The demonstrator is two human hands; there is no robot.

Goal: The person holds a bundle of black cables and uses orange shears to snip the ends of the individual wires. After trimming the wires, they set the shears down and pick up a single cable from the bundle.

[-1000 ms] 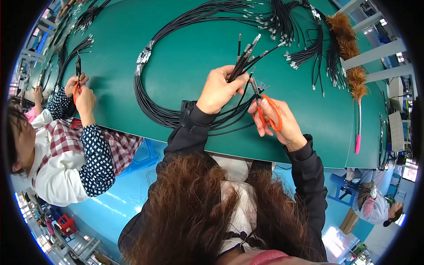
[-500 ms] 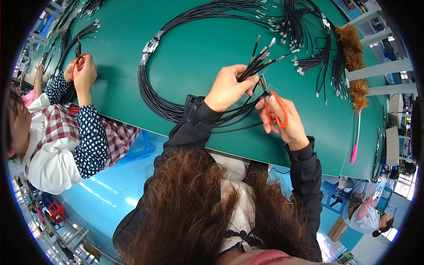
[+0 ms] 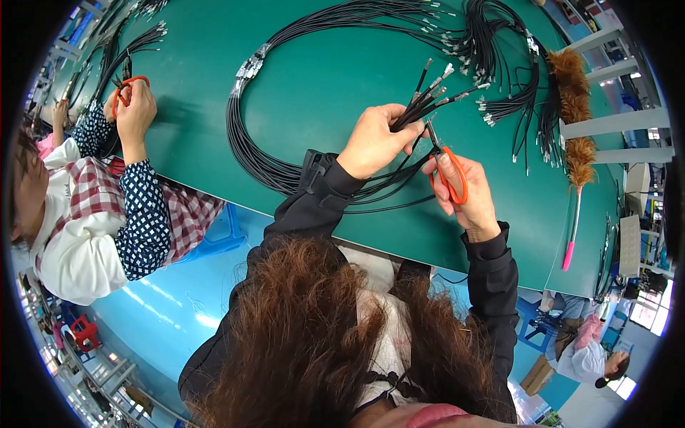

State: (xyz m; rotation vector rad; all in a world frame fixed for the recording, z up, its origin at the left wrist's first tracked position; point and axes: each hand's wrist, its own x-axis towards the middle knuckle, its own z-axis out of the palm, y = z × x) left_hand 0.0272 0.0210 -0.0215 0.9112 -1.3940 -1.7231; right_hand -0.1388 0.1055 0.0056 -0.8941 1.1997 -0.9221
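My left hand (image 3: 377, 143) is closed round the end of a bundle of black cables (image 3: 245, 135), whose stripped, silvery tips (image 3: 437, 89) fan out beyond my fingers. The rest of the bundle loops over the green table, bound with clear wrap (image 3: 251, 66) at the upper left of the loop. My right hand (image 3: 467, 192) grips a pair of scissors with orange handles (image 3: 462, 175). Their blades (image 3: 431, 133) point up beside the fingers of my left hand, close to the cables. Whether the blades touch a strand is too small to tell.
More black cable bundles (image 3: 492, 50) lie at the far right, beside a brown feather duster (image 3: 571, 107) with a pink handle end. White bars (image 3: 617, 124) stand at the right edge. To the left a co-worker (image 3: 85, 207) holds orange-handled scissors (image 3: 128, 93) over other cables.
My right hand's scissors handles have drawn closer together. The whole view has shifted slightly. My left hand keeps its hold on the cables.
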